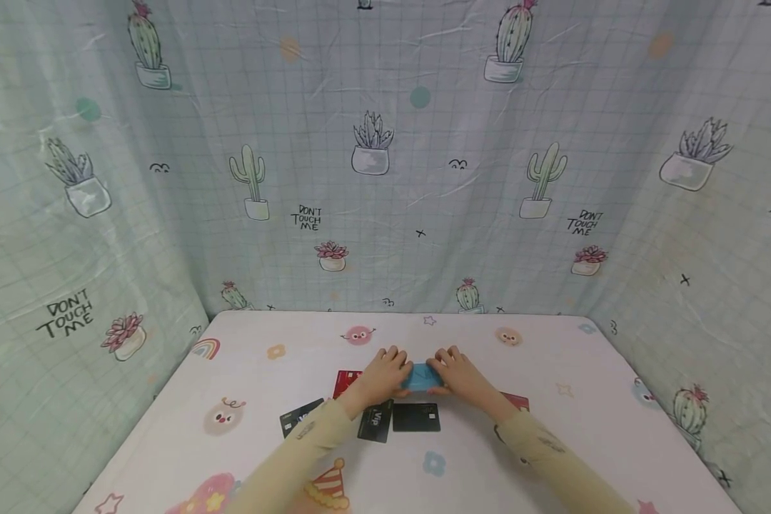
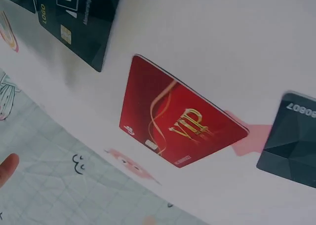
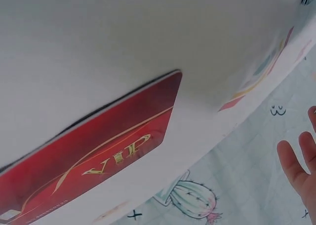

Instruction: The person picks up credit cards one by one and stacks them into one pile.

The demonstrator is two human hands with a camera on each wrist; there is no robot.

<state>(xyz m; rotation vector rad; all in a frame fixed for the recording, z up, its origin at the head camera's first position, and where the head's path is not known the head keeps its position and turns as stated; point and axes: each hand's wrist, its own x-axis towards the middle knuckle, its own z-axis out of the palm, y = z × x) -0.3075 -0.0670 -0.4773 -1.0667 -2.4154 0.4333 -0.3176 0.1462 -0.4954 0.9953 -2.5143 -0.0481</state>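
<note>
In the head view a light blue, card-sized rectangle [image 1: 422, 376] is held over the table between both hands. My left hand [image 1: 384, 376] grips its left end, fingers over the top and thumb low at the near edge. At the right end, my right hand [image 1: 462, 378] pinches it in the same way. Just below lie a black card [image 1: 416, 418] and a tilted black VIP card [image 1: 375, 422]. A red VIP card [image 2: 143, 94] is partly behind the left hand in the head view. Another red VIP card [image 3: 116, 136] lies by the right forearm.
Further left, a black card [image 1: 300, 414] is partly covered by the left sleeve [image 1: 295, 457]. The right sleeve [image 1: 546, 457] crosses the table's right side and overlaps a dark card edge. A patterned cloth [image 1: 417, 193] hangs behind the white printed table [image 1: 283, 378].
</note>
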